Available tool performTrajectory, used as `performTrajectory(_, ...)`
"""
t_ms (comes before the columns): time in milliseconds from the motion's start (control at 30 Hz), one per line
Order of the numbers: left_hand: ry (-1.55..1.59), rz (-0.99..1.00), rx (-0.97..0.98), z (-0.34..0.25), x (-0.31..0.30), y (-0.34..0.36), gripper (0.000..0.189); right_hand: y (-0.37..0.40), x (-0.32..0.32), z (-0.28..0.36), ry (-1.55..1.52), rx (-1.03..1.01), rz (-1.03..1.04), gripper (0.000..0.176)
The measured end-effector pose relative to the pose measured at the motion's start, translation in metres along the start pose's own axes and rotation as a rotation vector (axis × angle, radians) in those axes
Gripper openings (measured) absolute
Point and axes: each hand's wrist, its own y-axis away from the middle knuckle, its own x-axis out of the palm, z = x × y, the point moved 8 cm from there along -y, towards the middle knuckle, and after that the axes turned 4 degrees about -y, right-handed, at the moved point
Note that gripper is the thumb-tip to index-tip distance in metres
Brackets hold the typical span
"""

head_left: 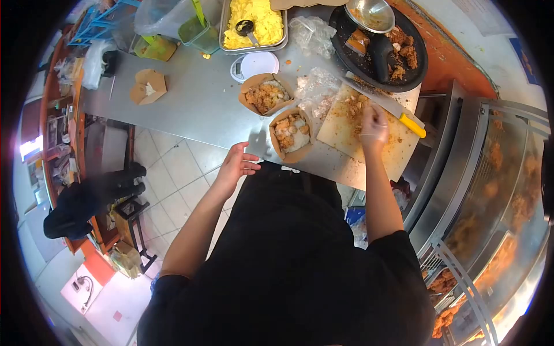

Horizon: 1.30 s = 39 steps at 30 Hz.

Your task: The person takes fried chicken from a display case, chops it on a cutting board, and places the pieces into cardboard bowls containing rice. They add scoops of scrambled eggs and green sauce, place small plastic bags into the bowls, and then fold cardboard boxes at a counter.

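Right hand (374, 128), fingers curled over one cutting board (334, 130), grip unclear; left hand (234, 167) empty, fingers loosely spread, near two filled boxes (291, 135); one knife (388, 105) diagonal across the board, yellow handle pointing rightward and nearer the wearer.

Steel counter (190, 109) w/ cutting board (334, 130), scale (259, 64), food boxes (291, 135), egg tray (254, 26).
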Motion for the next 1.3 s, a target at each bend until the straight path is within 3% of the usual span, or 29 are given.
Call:
performTrajectory(100, -0.001, 0.027, 0.005, -0.006, -0.014, -0.006, 0.063, 0.018, -0.004, -0.060, -1.073, 0.920, -0.157, 0.018)
performTrajectory(133, 0.020, 0.037, -0.005, -0.007, -0.017, -0.010, 0.063, 0.024, -0.007, -0.035, -1.250, 0.994, -0.172, 0.023)
performTrajectory(267, 0.023, 0.093, -0.011, -0.005, -0.026, -0.029, 0.062, 0.033, -0.015, 0.032, -1.437, 0.989, -0.224, 0.026)
performTrajectory(333, 0.002, 0.115, -0.038, -0.010, -0.022, -0.033, 0.062, 0.037, -0.017, 0.075, -1.062, 0.875, -0.159, 0.021)
performTrajectory(367, -0.020, 0.134, -0.056, -0.011, -0.018, -0.035, 0.061, 0.049, -0.009, 0.089, -1.056, 0.882, -0.167, 0.021)
performTrajectory(433, -0.033, 0.166, -0.068, -0.010, -0.015, -0.043, 0.061, 0.051, 0.007, 0.138, -0.746, 0.514, 0.001, 0.018)
performTrajectory(500, -0.075, 0.224, -0.088, -0.008, -0.008, -0.050, 0.060, 0.075, 0.040, 0.171, -0.495, 0.006, -0.009, 0.008)
performTrajectory(567, -0.081, 0.248, -0.080, -0.005, -0.007, -0.059, 0.058, 0.086, 0.082, 0.241, 0.326, -0.469, 0.104, 0.013)
performTrajectory(667, -0.091, 0.254, -0.042, -0.018, -0.007, -0.064, 0.055, 0.089, 0.068, 0.240, 0.270, -0.420, 0.012, 0.019)
performTrajectory(733, -0.101, 0.249, -0.023, -0.021, -0.009, -0.059, 0.054, 0.088, 0.035, 0.185, 0.286, -0.048, 0.048, 0.014)
performTrajectory(800, -0.133, 0.212, -0.016, -0.024, -0.012, -0.061, 0.049, 0.080, 0.001, 0.133, 0.071, 0.488, -0.027, 0.021)
performTrajectory(833, -0.135, 0.222, -0.010, -0.023, -0.010, -0.062, 0.049, 0.072, -0.016, 0.128, 0.208, 0.525, 0.018, 0.028)
performTrajectory(900, -0.161, 0.227, -0.040, -0.012, -0.001, -0.060, 0.045, 0.066, -0.037, 0.067, 0.552, 0.513, 0.183, 0.047)
performTrajectory(933, -0.158, 0.234, -0.038, -0.011, 0.008, -0.057, 0.045, 0.067, -0.042, 0.052, 0.558, 0.512, 0.179, 0.047)
performTrajectory(1000, -0.219, 0.257, -0.055, -0.009, 0.023, -0.050, 0.046, 0.067, -0.043, 0.033, 0.838, 0.446, 0.301, 0.069)
performTrajectory(1100, -0.190, 0.206, -0.054, -0.004, 0.043, -0.046, 0.048, 0.071, -0.027, 0.029, 0.840, 0.261, 0.277, 0.077)
performTrajectory(1233, -0.156, 0.169, 0.008, 0.003, 0.060, -0.049, 0.045, 0.068, 0.008, 0.039, 0.621, -0.022, 0.394, 0.062)
performTrajectory(1267, -0.153, 0.134, -0.012, 0.005, 0.061, -0.050, 0.033, 0.069, 0.010, 0.034, 0.604, -0.023, 0.393, 0.062)
performTrajectory(1300, -0.162, 0.122, -0.008, 0.002, 0.063, -0.050, 0.033, 0.069, 0.012, 0.033, 0.562, -0.084, 0.396, 0.052)
